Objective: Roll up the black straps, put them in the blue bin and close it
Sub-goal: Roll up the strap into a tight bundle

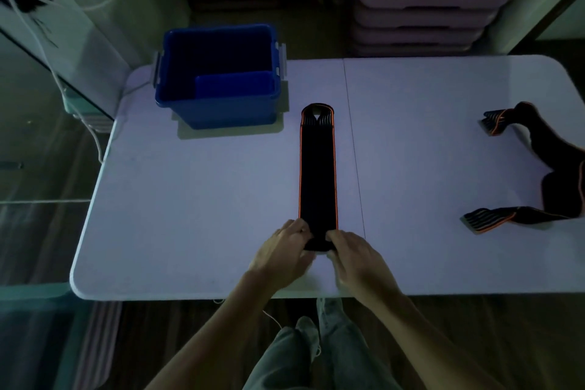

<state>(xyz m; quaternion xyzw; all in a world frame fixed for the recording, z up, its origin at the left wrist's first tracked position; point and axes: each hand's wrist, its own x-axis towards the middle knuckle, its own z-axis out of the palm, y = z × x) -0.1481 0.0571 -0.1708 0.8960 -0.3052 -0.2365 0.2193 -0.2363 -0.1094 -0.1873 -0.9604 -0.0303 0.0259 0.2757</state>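
Pinching the strap's (318, 168) near end with both your left hand (286, 252) and right hand (356, 255) curled closed, you have it running straight up mid-frame toward the bin (177, 98), upper left.

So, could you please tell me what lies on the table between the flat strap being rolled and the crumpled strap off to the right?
Nothing: the head view shows only bare white table between the flat strap and the crumpled strap.
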